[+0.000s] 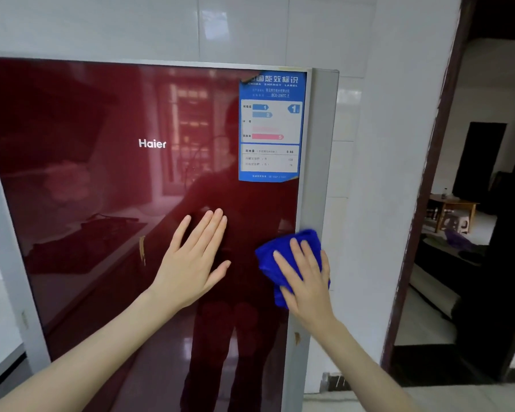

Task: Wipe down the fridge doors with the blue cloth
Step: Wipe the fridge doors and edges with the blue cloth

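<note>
A glossy dark red fridge door (101, 188) with a white brand name fills the left and middle of the head view. My left hand (194, 257) lies flat on the door with its fingers spread and holds nothing. My right hand (305, 278) presses a bunched blue cloth (283, 248) against the door's right edge, where the red glass meets the grey side panel (321, 144). Part of the cloth is hidden under my palm.
A blue energy label (271, 126) is stuck at the door's top right. White tiled wall (369, 173) stands right of the fridge. Further right a dark-framed doorway (422, 203) opens onto another room with a small wooden table (455, 206).
</note>
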